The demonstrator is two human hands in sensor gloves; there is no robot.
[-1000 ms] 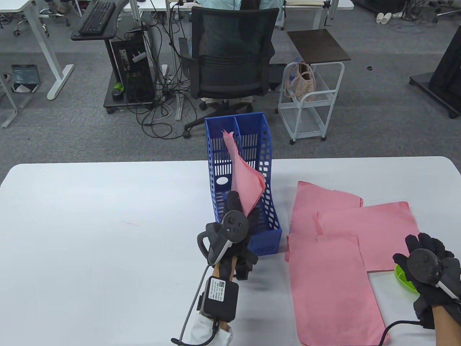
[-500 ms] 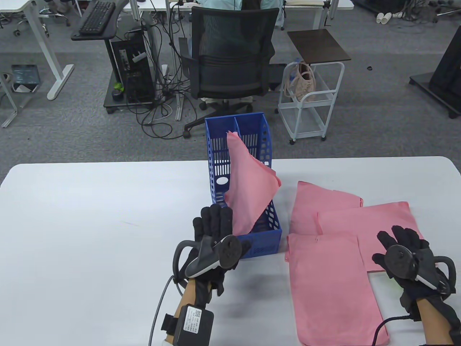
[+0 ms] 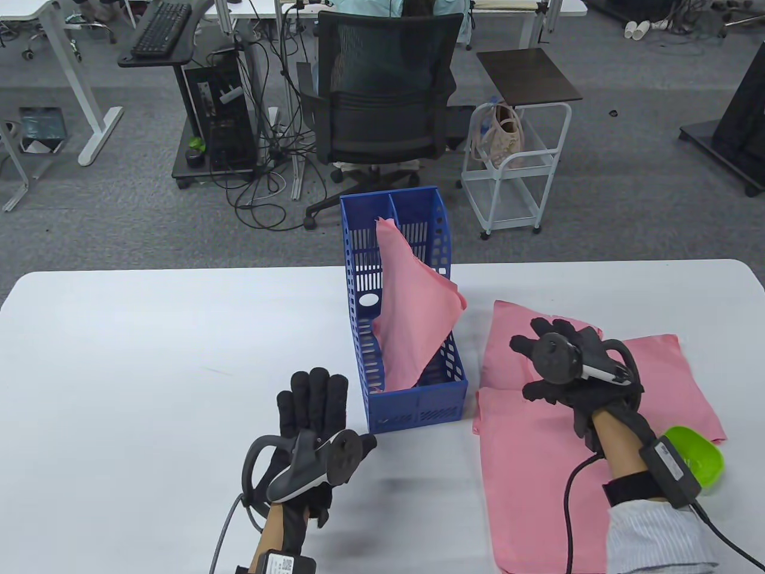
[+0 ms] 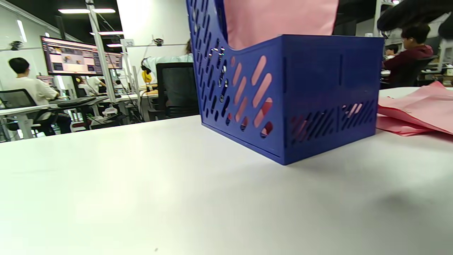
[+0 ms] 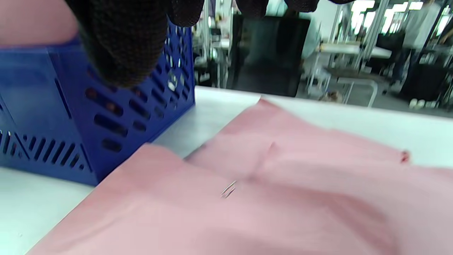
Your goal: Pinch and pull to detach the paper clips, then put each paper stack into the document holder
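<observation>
Table view first: my left hand point(image 3: 314, 412) sits on the table just left of the blue document holder point(image 3: 406, 359), fingers straight and flat, holding nothing. One pink paper stack point(image 3: 415, 317) leans inside the holder, tipped toward its right wall with a corner poking over the rim — I'd guess it slumps because the sheets are loose with nothing else to prop them. My right hand point(image 3: 568, 365) hovers over the three pink stacks point(image 3: 538, 478) lying overlapped on the table right of the holder, fingers spread and not gripping. It's placed where the stack corners meet, which is where I'd expect the next clip. The green dish point(image 3: 696, 454) by my right forearm is probably for removed clips, though I can't see inside.

Left wrist view: no fingers in shot, just the holder's slotted wall up close with pink showing through. Any lettering on the holder or the far monitors is too small to read.

Right wrist view: my gloved fingertips point(image 5: 120, 42) hang above the stacks, touching nothing. A small metal paper clip point(image 5: 229, 189) sits on a stack corner — blurry, still attached by the look of it. No writing here either.
</observation>
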